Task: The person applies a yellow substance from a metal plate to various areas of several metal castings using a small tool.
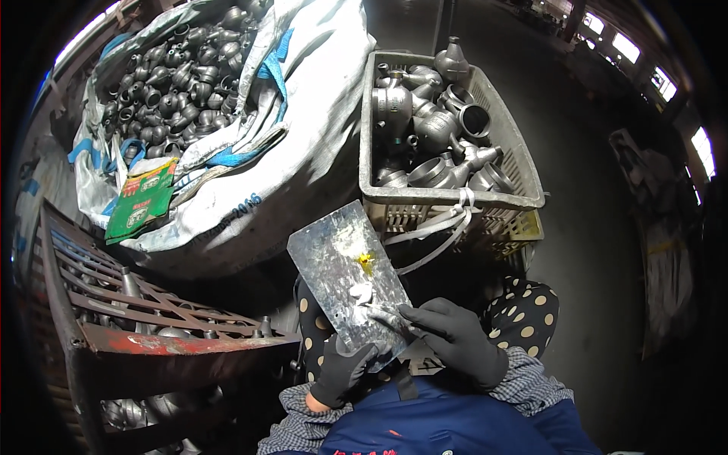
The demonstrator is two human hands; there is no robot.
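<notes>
My left hand point(345, 371), in a dark glove, grips the lower edge of a flat, smeared grey plate point(322, 254), which tilts over my lap. On the plate lie a lump of white paste point(362, 293) and a small yellow dab point(365, 263) above it. My right hand point(459, 337), gloved too, is closed at the plate's lower right side. From its fingers a thin, pale spatula-like tool point(388, 314) reaches across the plate, just below the white paste. The glove hides the tool's handle, so its exact kind is unclear.
Ahead stands a grey plastic crate point(531, 186) of dark metal castings point(436, 130), with a white strap point(440, 227) hanging off it. A big white sack point(318, 114) of smaller castings fills the left. A rusty metal rack point(152, 343) stands near my left side.
</notes>
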